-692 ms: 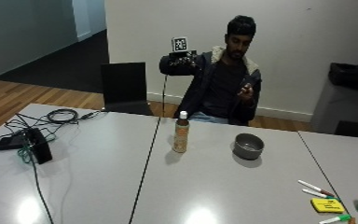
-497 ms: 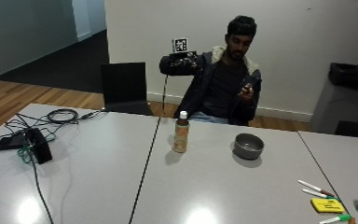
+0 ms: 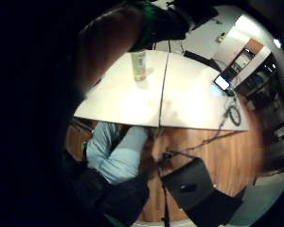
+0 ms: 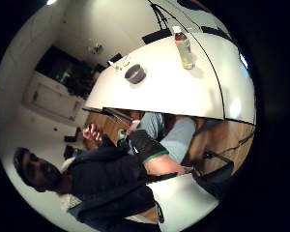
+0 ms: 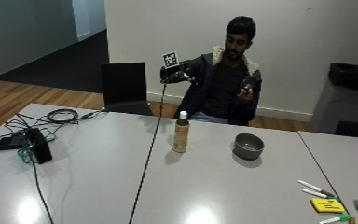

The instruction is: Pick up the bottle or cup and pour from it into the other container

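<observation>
The bottle (image 5: 181, 132) stands upright on the table (image 5: 104, 186), close to the seam between two table tops, with the bowl (image 5: 248, 145) just beside it on the same surface and apart from it. Both sit well away from the gloved right hand (image 5: 178, 73), which is raised at shoulder height in front of the person, above and behind the table's far edge. In the outside view the fingers (image 5: 189, 78) look loosely spread and hold nothing, though they are small in the picture.

The bottle is a slim clear plastic one with a white screw cap, a pale printed label round its middle and amber liquid filling most of it. Judged from that, it should be moderately heavy for its size, smooth and a little slippery, with walls that give if squeezed. The labelled middle of the body looks the best place to take it, fingers wrapped round from the side and below the shoulder. The cap appears to be on, so it would likely need removing before anything pours.

The bowl is a low, round, dark grey vessel with a dull metallic look, wide-mouthed and stable, an easy target to pour into.

Farther from the hand, markers (image 5: 315, 188) and a yellow pad (image 5: 327, 205) lie near the table's corner, and a black device (image 5: 39, 145) with looped cables (image 5: 61, 115) sits at the opposite end.
</observation>
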